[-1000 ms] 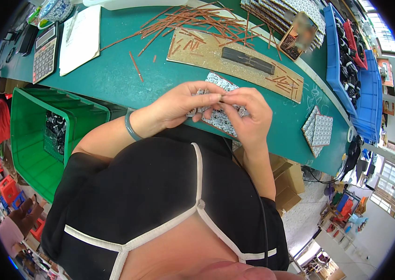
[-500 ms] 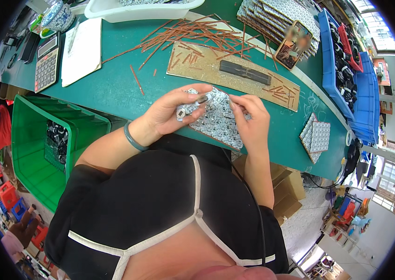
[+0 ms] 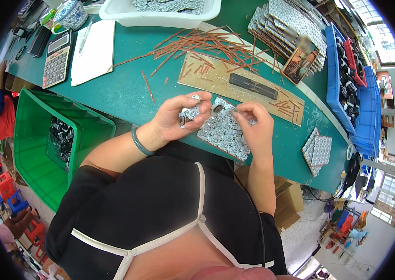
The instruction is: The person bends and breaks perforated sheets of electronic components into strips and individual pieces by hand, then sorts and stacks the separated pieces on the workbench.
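Note:
Over the front edge of the green table, my left hand [image 3: 174, 119] is curled around small circuit board pieces [image 3: 191, 113], one with a dark round part on it. A larger silvery circuit board panel [image 3: 223, 133] with a brown edge is tilted just right of it. My right hand [image 3: 258, 125] pinches this panel near its upper right corner with thumb and fingers. Close to the panel's top, a dark round part [image 3: 217, 108] shows. A narrow gap separates my left fingers from the panel.
Beyond my hands lie a tan board [image 3: 197, 83] with a dark bar [image 3: 253, 86] and many brown strips [image 3: 207, 45]. Stacked panels [image 3: 295, 23] and a phone [image 3: 300, 65] sit far right; two small panels [image 3: 320, 150] lie right. A green bin [image 3: 34, 140] stands left.
My left hand has come away from the panel, leaving a gap, with board pieces in its fingers. My right hand still grips the panel. The whole view has shifted slightly.

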`<state>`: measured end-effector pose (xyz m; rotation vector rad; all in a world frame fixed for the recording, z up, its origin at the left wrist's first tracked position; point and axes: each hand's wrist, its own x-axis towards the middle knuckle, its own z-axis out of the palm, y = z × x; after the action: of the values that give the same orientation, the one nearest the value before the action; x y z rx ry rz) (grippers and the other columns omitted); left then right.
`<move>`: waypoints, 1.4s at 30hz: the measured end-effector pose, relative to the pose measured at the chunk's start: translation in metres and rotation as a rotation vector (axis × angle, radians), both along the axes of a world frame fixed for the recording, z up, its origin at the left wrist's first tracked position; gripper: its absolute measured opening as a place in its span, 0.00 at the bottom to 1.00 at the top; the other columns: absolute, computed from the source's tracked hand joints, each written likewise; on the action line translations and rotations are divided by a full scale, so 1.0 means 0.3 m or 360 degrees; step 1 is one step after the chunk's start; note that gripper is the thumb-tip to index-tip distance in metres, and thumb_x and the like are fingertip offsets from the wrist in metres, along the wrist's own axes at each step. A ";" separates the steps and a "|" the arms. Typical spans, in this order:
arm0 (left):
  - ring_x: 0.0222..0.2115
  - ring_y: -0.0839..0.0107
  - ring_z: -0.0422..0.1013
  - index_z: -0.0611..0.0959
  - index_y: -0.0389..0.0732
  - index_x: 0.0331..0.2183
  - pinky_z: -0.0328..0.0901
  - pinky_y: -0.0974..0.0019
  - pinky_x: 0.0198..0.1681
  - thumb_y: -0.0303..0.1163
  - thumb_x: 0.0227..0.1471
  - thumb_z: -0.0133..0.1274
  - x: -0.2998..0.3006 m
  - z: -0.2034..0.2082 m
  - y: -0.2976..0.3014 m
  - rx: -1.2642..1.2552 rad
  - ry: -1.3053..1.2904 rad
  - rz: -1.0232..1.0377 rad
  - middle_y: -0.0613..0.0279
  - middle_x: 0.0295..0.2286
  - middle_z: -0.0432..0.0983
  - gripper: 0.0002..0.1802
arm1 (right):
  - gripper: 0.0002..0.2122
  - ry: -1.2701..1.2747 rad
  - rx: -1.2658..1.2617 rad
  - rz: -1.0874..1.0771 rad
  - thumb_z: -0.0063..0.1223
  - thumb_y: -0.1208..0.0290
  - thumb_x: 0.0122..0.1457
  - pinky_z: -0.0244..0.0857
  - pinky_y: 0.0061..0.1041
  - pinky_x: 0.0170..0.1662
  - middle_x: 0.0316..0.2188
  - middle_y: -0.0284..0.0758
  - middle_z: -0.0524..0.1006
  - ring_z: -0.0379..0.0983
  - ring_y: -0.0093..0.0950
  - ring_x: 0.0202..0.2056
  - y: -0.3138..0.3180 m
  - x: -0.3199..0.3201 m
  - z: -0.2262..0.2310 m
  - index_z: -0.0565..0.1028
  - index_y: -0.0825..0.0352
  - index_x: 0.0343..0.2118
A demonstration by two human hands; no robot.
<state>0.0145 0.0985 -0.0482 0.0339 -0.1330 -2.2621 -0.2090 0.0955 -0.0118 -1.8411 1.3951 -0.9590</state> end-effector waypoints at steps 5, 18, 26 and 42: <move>0.24 0.73 0.66 0.75 0.35 0.36 0.58 0.77 0.15 0.29 0.53 0.46 0.011 0.035 -0.038 -0.0038 -0.0456 0.0196 0.61 0.25 0.68 0.10 | 0.07 -0.0472 0.0138 -0.0149 0.60 0.81 0.49 0.65 0.15 0.33 0.27 0.31 0.77 0.70 0.15 0.26 0.009 0.012 -0.009 0.75 0.72 0.32; 0.32 0.60 0.71 0.76 0.45 0.43 0.67 0.59 0.33 0.32 0.50 0.51 -0.057 0.047 -0.040 -0.2536 -0.3199 0.0587 0.59 0.29 0.73 0.15 | 0.10 -0.1175 0.0133 -0.0063 0.56 0.91 0.47 0.68 0.19 0.42 0.36 0.39 0.73 0.73 0.24 0.38 0.050 -0.027 -0.012 0.75 0.74 0.33; 0.24 0.72 0.69 0.75 0.41 0.39 0.65 0.67 0.26 0.33 0.54 0.51 -0.035 0.025 -0.063 -0.1913 -0.2591 0.0730 0.62 0.24 0.71 0.10 | 0.10 -0.1273 0.0012 0.0049 0.56 0.91 0.46 0.68 0.20 0.41 0.36 0.39 0.74 0.73 0.24 0.37 0.063 -0.022 -0.001 0.76 0.74 0.32; 0.18 0.71 0.66 0.74 0.37 0.42 0.56 0.77 0.13 0.42 0.60 0.40 -0.032 0.021 -0.016 0.0132 -0.0596 0.0021 0.56 0.28 0.73 0.19 | 0.12 0.0038 -0.0401 0.0335 0.62 0.74 0.43 0.67 0.30 0.39 0.35 0.35 0.76 0.74 0.32 0.35 0.016 0.065 0.110 0.78 0.62 0.34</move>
<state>0.0049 0.0937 -0.0419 0.5019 -0.2360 -2.2254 -0.1894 0.1002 0.0212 -2.1419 1.1059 -1.0433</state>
